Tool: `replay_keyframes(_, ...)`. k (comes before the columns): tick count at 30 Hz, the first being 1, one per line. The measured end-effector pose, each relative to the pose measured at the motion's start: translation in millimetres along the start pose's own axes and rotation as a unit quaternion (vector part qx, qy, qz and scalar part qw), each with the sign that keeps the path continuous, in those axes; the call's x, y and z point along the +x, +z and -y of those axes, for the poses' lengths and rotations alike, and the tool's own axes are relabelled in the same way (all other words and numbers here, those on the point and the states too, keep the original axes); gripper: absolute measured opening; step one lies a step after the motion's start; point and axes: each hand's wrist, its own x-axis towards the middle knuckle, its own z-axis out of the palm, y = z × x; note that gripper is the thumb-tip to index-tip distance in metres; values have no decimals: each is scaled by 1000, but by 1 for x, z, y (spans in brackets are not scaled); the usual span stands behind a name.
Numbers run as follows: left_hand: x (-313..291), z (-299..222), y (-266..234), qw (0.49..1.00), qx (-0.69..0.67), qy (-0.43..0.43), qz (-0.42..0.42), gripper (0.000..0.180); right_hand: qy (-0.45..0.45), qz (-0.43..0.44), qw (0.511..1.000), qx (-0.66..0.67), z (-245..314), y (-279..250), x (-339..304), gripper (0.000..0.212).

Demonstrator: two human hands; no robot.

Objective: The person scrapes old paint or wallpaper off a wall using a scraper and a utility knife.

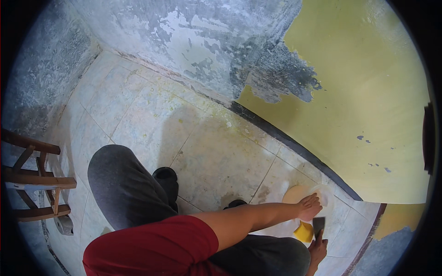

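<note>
The left hand (310, 207) crowds the scraper (318, 223); floor (221, 158) beyond the forearm (267, 217) lies open to the wall (354, 115).

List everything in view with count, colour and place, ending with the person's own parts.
walls: at least two, grey and yellow, top and sides
tiled floor: one, pale, centre
flakes: many, yellowish, on floor
skirting strip: one, black, below yellow paint
wooden furniture: one, brown, left edge
unclear object: one, grey, beside furniture
dark object: one, brownish, right edge
round item: one, tan, by left hand
block: one, yellow, below left hand
scraper: one, dark, in right hand
top: one, red
trousers: one pair, grey
footwear: two, black
left hand: one, bare
right hand: one, bare
</note>
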Motion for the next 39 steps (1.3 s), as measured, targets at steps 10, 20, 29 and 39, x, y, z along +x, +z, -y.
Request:
replay_keyframes(10, 0, 13, -16, 961, -143, 97, -215, 37, 12, -58, 998, 10, 9, -21, 11, 64)
replay_keyframes(20, -66, 68, -155, 507, -693, 18, -512, 41, -266, -21, 897, 352, 218, -162, 136, 32)
replay_keyframes(29, -135, 150, -235, 461, -737, -83, -488, 26, -334, -41, 902, 270, 381, -142, 199, 24)
replay_keyframes(39, -146, 145, -236, 537, -611, -156, -561, 72, -367, -43, 880, 299, 406, -122, 210, 37)
